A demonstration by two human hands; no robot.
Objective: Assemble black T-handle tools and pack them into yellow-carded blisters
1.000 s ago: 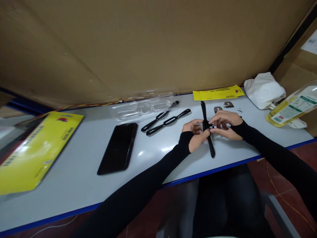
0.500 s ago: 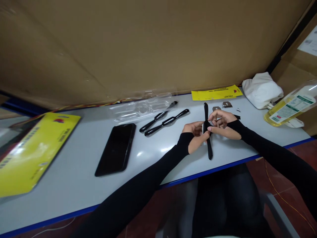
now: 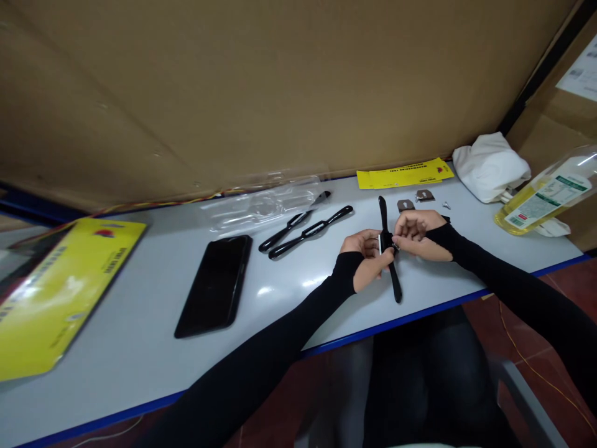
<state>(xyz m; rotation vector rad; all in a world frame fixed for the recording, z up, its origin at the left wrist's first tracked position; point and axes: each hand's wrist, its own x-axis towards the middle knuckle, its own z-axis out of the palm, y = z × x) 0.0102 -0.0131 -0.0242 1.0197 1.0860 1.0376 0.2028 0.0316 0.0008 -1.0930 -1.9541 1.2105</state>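
Note:
My left hand [image 3: 366, 252] is closed round the middle of a black spokeshave [image 3: 396, 286], whose two handles point away from me and toward me. A pale blade edge shows beside the left fingers. At the tool's centre, the thumb and fingertips of my right hand [image 3: 420, 233] are pinched together against a small shiny part, too small to make out. Beyond the right hand lie a metal blade plate [image 3: 405, 205], a second metal piece [image 3: 425, 195] and a small screw [image 3: 446, 205]. Two more black spokeshave bodies [image 3: 310, 231] rest to the left.
A black phone [image 3: 213, 286] and a yellow card [image 3: 88, 274] lie on the left of the table. Along the back are clear plastic packaging [image 3: 261, 204] and another yellow card [image 3: 405, 177]. A white bag [image 3: 489, 167] and a bottle of yellow liquid [image 3: 536, 198] are at right.
The spokeshave has tilted slightly, its far handle leaning more to the left. My right fingertips have shifted a little at its centre, and a shiny part now shows there. The view has shifted slightly.

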